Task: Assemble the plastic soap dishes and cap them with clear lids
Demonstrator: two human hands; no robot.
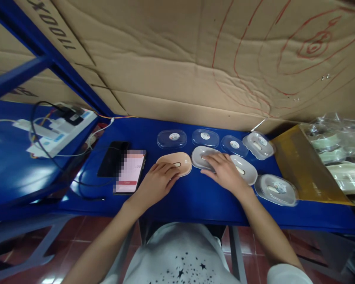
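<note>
A peach oval dish with a small white piece in its middle sits on the blue table. My left hand rests over its left side, fingers bent, tips at the white piece, thumb near the front rim. To its right is a grey oval dish. Over that dish lies my right hand, fingers stretched out with tips near its centre and thumb apart. A pale grey dish, also with a white piece, stands partly behind my right hand.
Three clear lids with round stickers line the back. Two lidded dishes stand at the right, beside a cardboard box of plastic-wrapped dishes. A lit phone and a black phone lie left, near a power strip with cables.
</note>
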